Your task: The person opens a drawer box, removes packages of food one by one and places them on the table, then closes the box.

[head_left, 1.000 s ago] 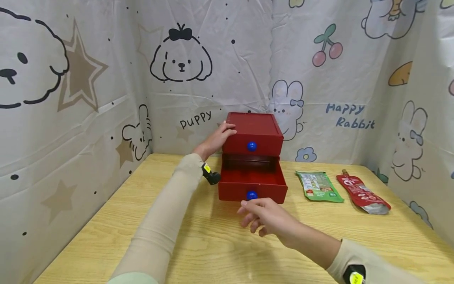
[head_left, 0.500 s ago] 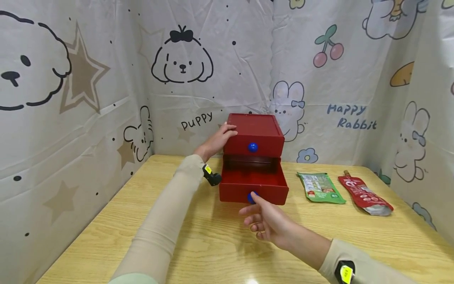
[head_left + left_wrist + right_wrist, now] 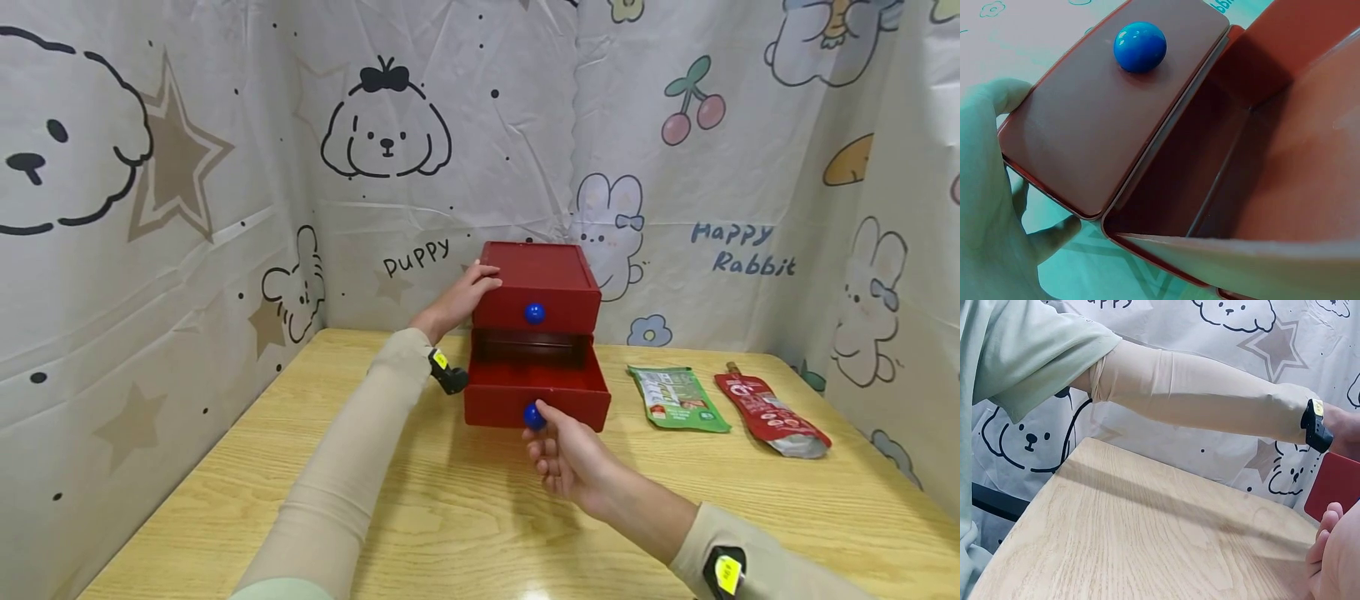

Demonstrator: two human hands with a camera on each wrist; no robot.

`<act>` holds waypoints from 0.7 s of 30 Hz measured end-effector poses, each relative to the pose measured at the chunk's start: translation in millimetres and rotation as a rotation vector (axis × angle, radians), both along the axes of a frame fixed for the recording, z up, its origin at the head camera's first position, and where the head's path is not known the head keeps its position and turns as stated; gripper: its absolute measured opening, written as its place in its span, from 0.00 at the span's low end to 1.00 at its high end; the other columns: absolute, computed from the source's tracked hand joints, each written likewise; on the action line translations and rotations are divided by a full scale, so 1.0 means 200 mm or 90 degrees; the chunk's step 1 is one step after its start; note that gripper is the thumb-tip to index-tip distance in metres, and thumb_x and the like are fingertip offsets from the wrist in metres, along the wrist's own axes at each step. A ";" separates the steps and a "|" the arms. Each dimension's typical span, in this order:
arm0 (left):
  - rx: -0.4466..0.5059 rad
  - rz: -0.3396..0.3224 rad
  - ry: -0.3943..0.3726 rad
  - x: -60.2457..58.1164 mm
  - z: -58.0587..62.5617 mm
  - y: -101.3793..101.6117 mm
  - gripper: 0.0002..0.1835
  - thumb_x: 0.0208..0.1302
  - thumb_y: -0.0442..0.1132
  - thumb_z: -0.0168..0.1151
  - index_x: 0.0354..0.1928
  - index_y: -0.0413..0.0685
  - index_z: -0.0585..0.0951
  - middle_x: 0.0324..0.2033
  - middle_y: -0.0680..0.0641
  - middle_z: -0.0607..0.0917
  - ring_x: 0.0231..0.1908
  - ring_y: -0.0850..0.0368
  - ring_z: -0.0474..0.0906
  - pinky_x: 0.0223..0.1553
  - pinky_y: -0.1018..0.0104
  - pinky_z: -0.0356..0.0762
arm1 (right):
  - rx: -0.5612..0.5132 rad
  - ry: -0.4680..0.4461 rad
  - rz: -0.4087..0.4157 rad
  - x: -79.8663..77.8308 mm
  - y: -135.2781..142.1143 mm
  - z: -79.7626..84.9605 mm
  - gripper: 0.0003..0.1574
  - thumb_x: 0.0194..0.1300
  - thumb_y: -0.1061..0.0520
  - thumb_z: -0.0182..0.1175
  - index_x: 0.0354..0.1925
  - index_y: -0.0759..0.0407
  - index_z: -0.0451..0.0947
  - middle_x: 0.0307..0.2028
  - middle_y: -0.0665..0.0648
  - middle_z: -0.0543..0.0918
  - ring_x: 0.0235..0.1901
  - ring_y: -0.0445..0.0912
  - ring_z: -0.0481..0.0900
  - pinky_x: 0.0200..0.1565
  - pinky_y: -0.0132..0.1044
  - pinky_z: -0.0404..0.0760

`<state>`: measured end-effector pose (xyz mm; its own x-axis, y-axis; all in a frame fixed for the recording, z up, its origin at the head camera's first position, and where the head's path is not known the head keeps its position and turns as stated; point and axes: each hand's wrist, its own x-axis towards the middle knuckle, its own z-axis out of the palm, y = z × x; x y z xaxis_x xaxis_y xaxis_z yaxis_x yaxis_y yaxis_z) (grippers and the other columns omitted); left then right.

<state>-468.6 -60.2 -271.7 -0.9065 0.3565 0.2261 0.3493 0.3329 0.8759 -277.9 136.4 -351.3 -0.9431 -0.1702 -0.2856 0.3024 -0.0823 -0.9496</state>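
A small red drawer cabinet stands on the table with its lower drawer pulled out. In the head view my left hand grips the cabinet's upper left edge, fingers over the top; the left wrist view shows the thumb against the side. My right hand pinches the lower drawer's blue knob, thumb on its right side and the other fingers curled below. The upper drawer is pushed in, and its own blue knob stands free. Only part of the right hand appears in the right wrist view.
On the table, right of the cabinet, lie a green packet and a red spouted pouch. A printed cloth curtain closes in the back and both sides.
My right hand has turned and moved onto the lower knob, its thumb and fingers closing there. The left hand and the drawer keep their places.
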 end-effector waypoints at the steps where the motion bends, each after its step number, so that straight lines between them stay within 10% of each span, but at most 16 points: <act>1: 0.000 0.000 -0.001 0.00 0.00 0.00 0.29 0.80 0.54 0.47 0.77 0.54 0.66 0.83 0.50 0.39 0.80 0.50 0.39 0.76 0.46 0.43 | 0.000 0.001 -0.002 0.00 0.00 0.00 0.32 0.76 0.33 0.52 0.39 0.60 0.79 0.25 0.50 0.76 0.24 0.41 0.70 0.28 0.32 0.67; 21: -0.008 0.002 -0.011 -0.01 0.00 -0.01 0.30 0.79 0.56 0.48 0.77 0.56 0.66 0.83 0.52 0.40 0.80 0.50 0.40 0.76 0.45 0.44 | -0.007 0.020 -0.025 -0.08 0.00 0.03 0.31 0.78 0.35 0.50 0.36 0.60 0.78 0.24 0.50 0.76 0.23 0.41 0.69 0.27 0.31 0.68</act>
